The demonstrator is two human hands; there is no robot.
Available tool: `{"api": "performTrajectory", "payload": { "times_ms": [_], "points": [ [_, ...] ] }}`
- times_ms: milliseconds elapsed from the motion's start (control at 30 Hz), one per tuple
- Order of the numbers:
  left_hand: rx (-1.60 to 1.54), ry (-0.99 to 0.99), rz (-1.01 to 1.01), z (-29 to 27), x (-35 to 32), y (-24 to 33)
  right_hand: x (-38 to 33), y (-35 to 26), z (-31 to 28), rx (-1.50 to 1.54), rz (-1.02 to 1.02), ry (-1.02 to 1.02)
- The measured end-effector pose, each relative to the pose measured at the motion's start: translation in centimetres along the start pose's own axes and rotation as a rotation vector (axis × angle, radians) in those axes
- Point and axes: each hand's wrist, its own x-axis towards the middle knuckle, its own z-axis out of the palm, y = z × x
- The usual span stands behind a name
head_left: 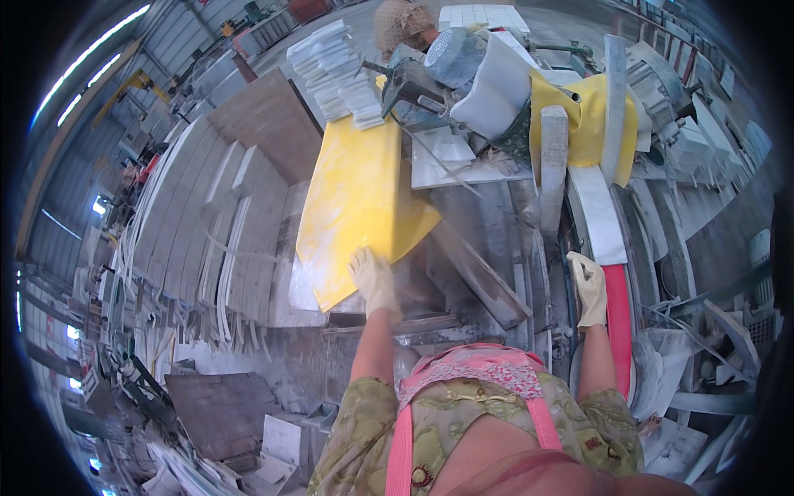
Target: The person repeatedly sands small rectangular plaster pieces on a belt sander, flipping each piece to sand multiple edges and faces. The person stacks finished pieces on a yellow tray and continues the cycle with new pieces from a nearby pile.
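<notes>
A large yellow stone slab (356,198) lies flat on the wet bed of a stone-cutting machine (488,223). My left hand (372,279), in a pale work glove, presses flat on the slab's near edge with fingers spread. My right hand (589,289), also gloved, rests on the machine's right side beside a red rail (619,322) and a white stone strip (600,215). It grips nothing that I can make out. Beyond the slab sits the saw head with its grey motor (453,56) and yellow guard (583,116).
A stack of white cut tiles (335,70) stands at the slab's far end. Another person in a woven hat (403,25) works behind the machine. Rows of pale slabs (198,223) lean at the left. Dark offcuts (219,409) and rubble lie low on the left.
</notes>
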Motion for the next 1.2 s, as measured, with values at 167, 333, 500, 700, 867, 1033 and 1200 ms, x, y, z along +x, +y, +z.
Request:
{"api": "performTrajectory", "payload": {
  "times_ms": [167, 333, 500, 700, 867, 1033, 1200],
  "points": [
    [-0.011, 0.041, 0.016, 0.1, -0.1, -0.1, 0.0, -0.2, 0.1, 0.023, 0.008, -0.002],
    [-0.016, 0.021, 0.002, 0.3, 0.0, -0.2, 0.1, 0.0, 0.0, 0.009, -0.007, -0.004],
    [-0.014, 0.039, 0.011, 0.8, 0.0, -0.6, 0.1, 0.0, 0.0, 0.035, -0.005, 0.008],
    [-0.004, 0.049, 0.020, 1.2, 0.0, -0.9, -0.2, -0.5, 0.1, 0.000, -0.029, 0.030],
    [-0.009, 0.010, 0.017, 0.7, 0.0, -0.7, -0.1, -0.6, 0.1, 0.016, -0.028, 0.032],
    [-0.006, 0.005, 0.019, 0.3, 0.0, -0.5, 0.0, -0.2, 0.2, -0.005, -0.047, 0.043],
    [-0.002, 0.000, 0.015, 0.4, 0.1, -0.5, 0.1, 0.6, 0.3, -0.019, -0.064, 0.032]
  ]
}}
